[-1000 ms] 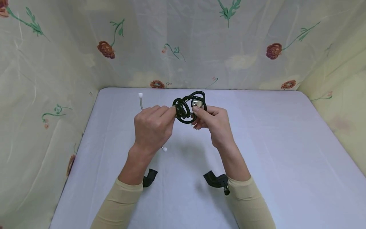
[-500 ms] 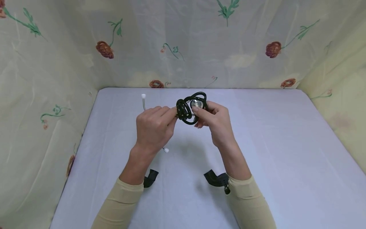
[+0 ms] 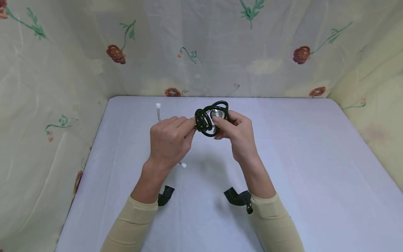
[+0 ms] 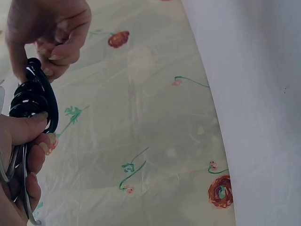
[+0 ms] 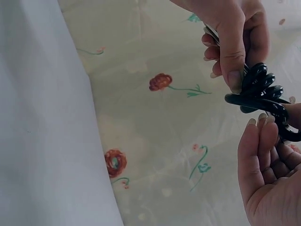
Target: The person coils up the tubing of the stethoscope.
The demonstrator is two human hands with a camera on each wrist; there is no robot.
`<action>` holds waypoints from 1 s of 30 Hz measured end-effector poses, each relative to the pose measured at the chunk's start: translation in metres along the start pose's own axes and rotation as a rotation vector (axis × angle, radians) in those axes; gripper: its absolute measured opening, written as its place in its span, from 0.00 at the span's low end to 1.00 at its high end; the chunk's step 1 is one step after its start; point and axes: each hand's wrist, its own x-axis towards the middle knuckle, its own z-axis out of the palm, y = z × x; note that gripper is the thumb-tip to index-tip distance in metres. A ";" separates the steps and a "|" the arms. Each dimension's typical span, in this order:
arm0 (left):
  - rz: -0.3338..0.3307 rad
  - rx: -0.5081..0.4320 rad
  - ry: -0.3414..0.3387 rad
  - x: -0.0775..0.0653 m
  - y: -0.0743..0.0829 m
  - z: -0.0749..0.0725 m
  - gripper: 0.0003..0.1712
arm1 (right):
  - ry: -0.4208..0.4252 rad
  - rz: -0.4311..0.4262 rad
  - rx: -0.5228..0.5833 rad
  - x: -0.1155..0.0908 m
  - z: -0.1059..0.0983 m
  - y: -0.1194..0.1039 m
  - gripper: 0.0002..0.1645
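A stethoscope (image 3: 203,120) with glossy black tubing wound in several coils is held up above the table between both hands. The left hand (image 3: 171,138) grips its metal ear tubes beside the coils; in the left wrist view the fingers (image 4: 35,157) curl round them. White ear tips (image 3: 158,105) stick out on either side of that hand. The right hand (image 3: 237,134) pinches the silver chest piece (image 3: 218,114) and a loop of tubing, its thumb on the metal disc. In the right wrist view the chest piece is hidden behind the tubing.
A white-covered table (image 3: 302,168) lies beneath the hands. Pale curtains (image 3: 217,45) with printed flowers stand behind it and at both sides. Black wrist mounts (image 3: 237,197) jut inward from the beige sleeves (image 3: 275,222).
Both hands have shifted slightly to the right with the stethoscope, mostly in the first half second. The chest piece's disc now shows more of its face. Both grips look the same.
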 end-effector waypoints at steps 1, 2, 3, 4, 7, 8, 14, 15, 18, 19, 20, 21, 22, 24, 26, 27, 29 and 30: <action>0.002 -0.002 -0.002 0.000 0.000 0.000 0.06 | 0.004 0.000 0.001 0.000 0.000 0.000 0.12; 0.003 -0.005 -0.007 0.000 0.000 0.000 0.07 | 0.008 0.000 0.001 0.000 0.000 0.001 0.12; 0.004 -0.008 -0.013 0.001 -0.001 0.000 0.07 | 0.012 0.000 0.000 0.000 0.000 0.001 0.12; 0.005 -0.010 -0.017 0.001 -0.001 0.000 0.07 | 0.016 0.000 0.000 0.000 0.000 0.001 0.12; 0.009 -0.015 -0.024 0.001 -0.001 0.000 0.08 | 0.028 0.001 0.002 -0.001 0.000 0.002 0.12; 0.010 -0.016 -0.026 0.001 -0.001 0.000 0.08 | 0.032 0.000 0.002 -0.001 0.000 0.003 0.12; 0.012 -0.020 -0.039 0.001 -0.002 0.001 0.09 | 0.044 -0.007 0.014 -0.001 0.001 0.004 0.11; 0.013 -0.021 -0.041 0.001 -0.002 0.001 0.09 | 0.045 -0.008 0.017 -0.001 0.001 0.004 0.11; 0.015 -0.025 -0.047 0.000 -0.002 0.001 0.08 | 0.051 -0.010 0.028 0.000 0.002 0.005 0.12; 0.016 -0.029 -0.048 0.000 -0.002 0.001 0.08 | 0.053 -0.009 0.033 0.000 0.002 0.005 0.12; 0.019 -0.031 -0.051 -0.001 -0.002 0.001 0.08 | 0.055 -0.009 0.037 0.000 0.002 0.006 0.11; 0.021 -0.036 -0.054 -0.001 -0.002 0.001 0.08 | 0.059 -0.008 0.042 0.000 0.002 0.006 0.11; 0.022 -0.040 -0.056 -0.001 -0.002 0.002 0.07 | 0.063 -0.010 0.046 0.000 0.002 0.006 0.11; 0.022 -0.047 -0.059 -0.001 -0.001 0.002 0.07 | 0.065 -0.012 0.057 0.000 0.002 0.005 0.10; 0.015 -0.048 -0.061 -0.002 -0.001 0.002 0.06 | 0.060 -0.012 0.072 0.000 0.002 0.005 0.09; 0.008 -0.049 -0.061 -0.002 0.000 0.002 0.06 | 0.054 -0.012 0.076 0.000 0.001 0.004 0.09; -0.008 -0.042 -0.063 -0.002 0.000 0.002 0.06 | 0.036 -0.005 0.083 0.001 0.001 0.003 0.10; -0.015 -0.038 -0.065 -0.002 0.001 0.002 0.05 | 0.026 -0.001 0.082 0.001 0.000 0.003 0.10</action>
